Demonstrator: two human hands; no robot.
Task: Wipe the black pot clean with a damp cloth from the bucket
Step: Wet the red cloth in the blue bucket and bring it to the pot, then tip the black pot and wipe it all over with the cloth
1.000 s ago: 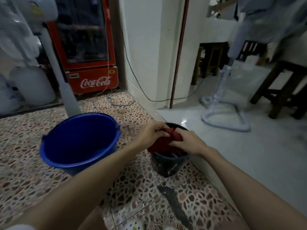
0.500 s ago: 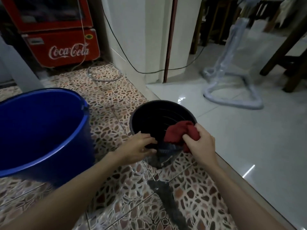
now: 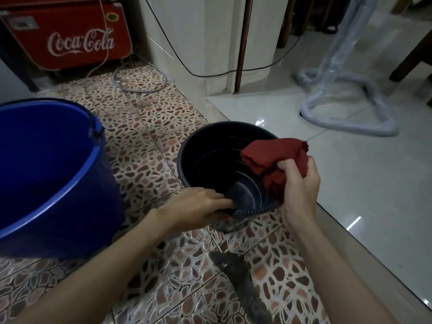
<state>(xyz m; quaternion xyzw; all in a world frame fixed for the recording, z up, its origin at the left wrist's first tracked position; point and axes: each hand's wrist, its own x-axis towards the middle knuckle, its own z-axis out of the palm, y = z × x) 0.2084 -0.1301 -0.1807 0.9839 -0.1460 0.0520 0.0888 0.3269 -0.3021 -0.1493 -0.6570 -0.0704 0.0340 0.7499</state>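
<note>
The black pot (image 3: 205,157) stands on the pebble-patterned floor, tilted toward me so its ribbed inside shows. My left hand (image 3: 198,208) grips its near rim, fingers curled over the edge. A bunched red cloth (image 3: 273,155) rests against the pot's right inner wall and rim, with my right hand (image 3: 300,183) closed around it. The blue bucket (image 3: 77,190) sits to the left of the pot, a little apart from it.
A dark wet streak (image 3: 240,284) runs across the tiles below the pot. A red Coca-Cola cooler (image 3: 70,36) stands at the back left, with cables (image 3: 140,83) on the floor. A wrapped fan stand (image 3: 346,118) sits on the raised white floor (image 3: 374,183) to the right.
Both hands held the cloth over the pot; now my left hand grips the near rim, and my right hand has carried the cloth to the pot's right inner wall. The view has moved closer.
</note>
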